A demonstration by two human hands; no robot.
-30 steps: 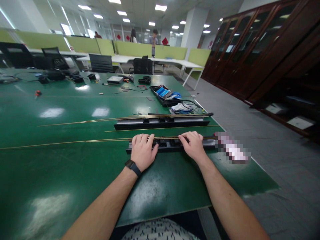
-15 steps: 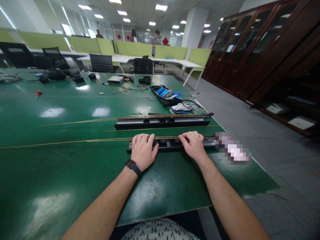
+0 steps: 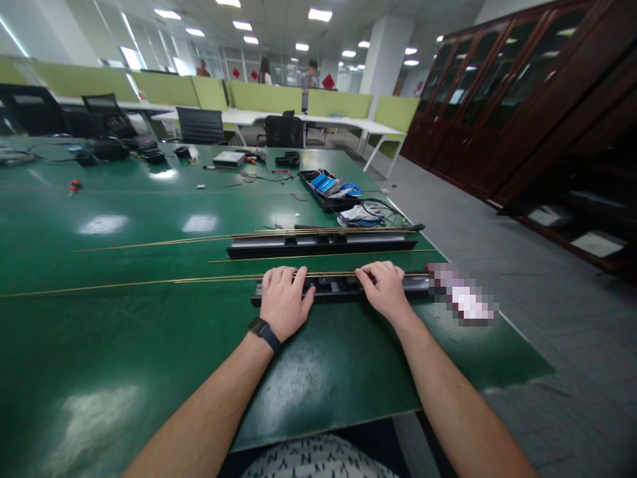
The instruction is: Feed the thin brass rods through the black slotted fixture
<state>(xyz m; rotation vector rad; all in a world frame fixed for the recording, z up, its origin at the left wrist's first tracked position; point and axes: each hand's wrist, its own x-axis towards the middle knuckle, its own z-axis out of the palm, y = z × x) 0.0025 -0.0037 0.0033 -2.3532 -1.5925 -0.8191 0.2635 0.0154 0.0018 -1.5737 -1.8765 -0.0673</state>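
Observation:
A long black and silver rail (image 3: 338,297) lies crosswise on the green table. My left hand (image 3: 283,300) is closed over its left part, fingers across the top and thumb on the near side. Thin golden rods (image 3: 219,279) run along the rail's far edge and stick out well past its left end. Thumb and forefinger of my right hand (image 3: 385,287) pinch at these rods, over the right half of the rail; the exact contact is hidden by the fingers. Small black parts sit in the rail's channel between my hands.
Behind lies a second rail (image 3: 318,249) with golden rods on it, and a single rod (image 3: 279,259) in front of it. A black tray (image 3: 318,192) with blue items, gloves (image 3: 362,214) and cables stand farther back. A blurred pinkish object (image 3: 465,299) lies at right, by the table's edge.
Both hands keep their places on the rail and rods. The view has shifted very slightly; nothing else has visibly moved.

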